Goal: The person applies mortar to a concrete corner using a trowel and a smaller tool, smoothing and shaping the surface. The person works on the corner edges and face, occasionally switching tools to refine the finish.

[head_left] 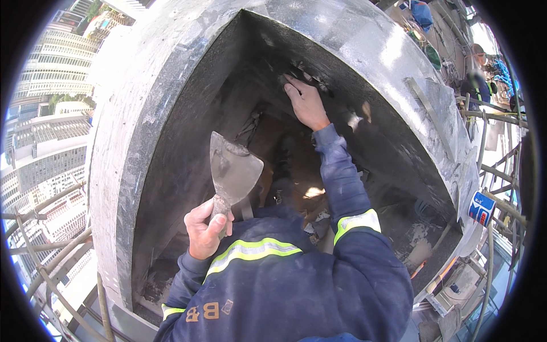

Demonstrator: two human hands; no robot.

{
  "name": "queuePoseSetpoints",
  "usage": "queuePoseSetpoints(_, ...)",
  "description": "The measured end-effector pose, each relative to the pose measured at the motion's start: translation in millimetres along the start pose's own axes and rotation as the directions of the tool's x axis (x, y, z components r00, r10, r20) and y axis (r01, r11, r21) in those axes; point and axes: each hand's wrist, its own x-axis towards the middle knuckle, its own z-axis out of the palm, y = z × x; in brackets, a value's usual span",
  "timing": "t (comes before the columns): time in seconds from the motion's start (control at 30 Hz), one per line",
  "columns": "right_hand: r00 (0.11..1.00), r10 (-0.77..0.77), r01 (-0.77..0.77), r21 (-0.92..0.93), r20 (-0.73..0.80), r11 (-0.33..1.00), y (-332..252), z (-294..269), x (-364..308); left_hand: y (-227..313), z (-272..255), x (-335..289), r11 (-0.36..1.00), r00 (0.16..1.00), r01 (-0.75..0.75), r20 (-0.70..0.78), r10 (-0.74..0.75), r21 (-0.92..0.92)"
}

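Note:
My left hand (pixel 205 231) is closed round the handle of a putty knife (pixel 235 174), its wide blade pointing up and away from me. Along one edge of the blade sits a lump of dark grey paste. Further ahead, my right hand (pixel 309 107) reaches into a dark pointed recess, fingers stretched out against its right inner wall (pixel 393 139). The fingertips rest beside a rough, pale-flecked patch (pixel 310 82) on that wall. I see no tool in the right hand, though its palm side is hidden.
A grey curved shell (pixel 364 34) surrounds the recess. Scaffold poles (pixel 57 259) stand left and right, with tall buildings (pixel 48 142) beyond on the left. A blue, white and red tub (pixel 482 208) is at the right. Another person (pixel 477 85) is at the upper right.

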Motion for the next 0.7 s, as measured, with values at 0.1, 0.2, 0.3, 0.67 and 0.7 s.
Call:
queuePoseSetpoints(0.1,0.998,-0.034,0.040,0.107,-0.059,0.993,-12.7,13.2,-21.6,6.2,5.4,8.2,1.000,1.000,0.005,0.010,-0.005,-0.001)
queuePoseSetpoints(0.2,0.984,-0.031,0.073,0.233,-0.177,0.970,-13.8,39.8,-18.6,14.0,10.4,16.1,1.000,1.000,-0.012,0.023,0.011,0.015)
queuePoseSetpoints(0.3,0.955,-0.006,0.104,0.316,-0.297,0.943,-17.9,69.5,-11.7,18.4,9.7,20.9,0.995,0.999,-0.035,0.024,0.033,0.097)
queuePoseSetpoints(0.67,0.889,-0.145,0.233,0.157,-0.433,0.960,-25.2,79.1,14.7,21.4,-0.1,11.6,0.995,0.998,0.005,-0.064,0.002,0.098)
queuePoseSetpoints(0.7,0.921,-0.068,0.174,0.249,-0.384,0.953,-25.4,80.3,8.1,20.5,-1.9,8.2,0.995,0.999,0.010,-0.050,-0.005,0.095)
